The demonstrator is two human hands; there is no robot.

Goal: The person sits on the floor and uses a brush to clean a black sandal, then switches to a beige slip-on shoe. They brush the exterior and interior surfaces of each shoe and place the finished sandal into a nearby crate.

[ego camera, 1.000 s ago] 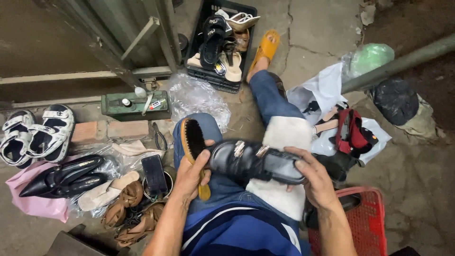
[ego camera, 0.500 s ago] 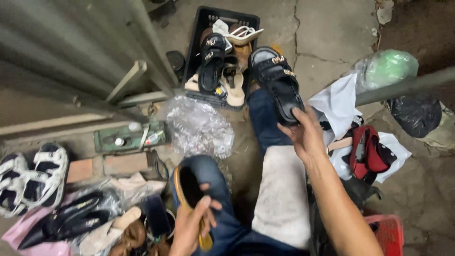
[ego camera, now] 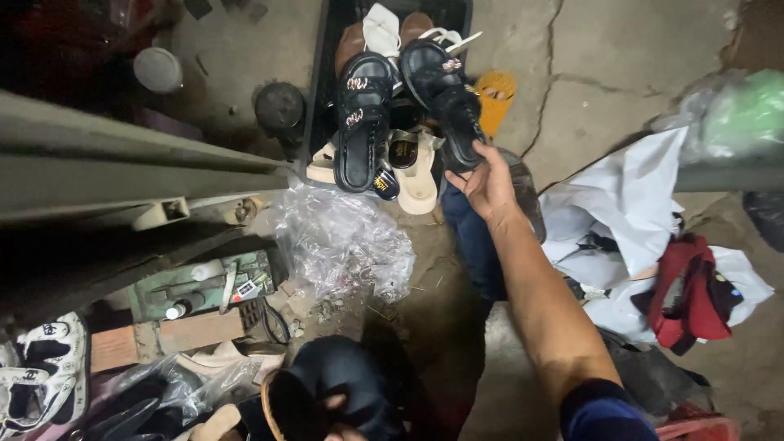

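Up top, the right hand (ego camera: pixel 487 181) is pinching the heel of a black sandal (ego camera: pixel 441 94) over the black crate's (ego camera: pixel 322 98) right edge, beside its mate (ego camera: pixel 360 121); the left hand (ego camera: pixel 341 418) is gripping a shoe brush (ego camera: pixel 287 406).

Clear crumpled plastic wrapping (ego camera: pixel 347 245) lies on the ground below the black crate (ego camera: pixel 320 98). A white plastic bag (ego camera: pixel 625 204) lies to my right, a green one (ego camera: pixel 747 110) beyond it. A round black-and-gold label (ego camera: pixel 403 152) sits on a beige sandal's insole. No screens or signs.
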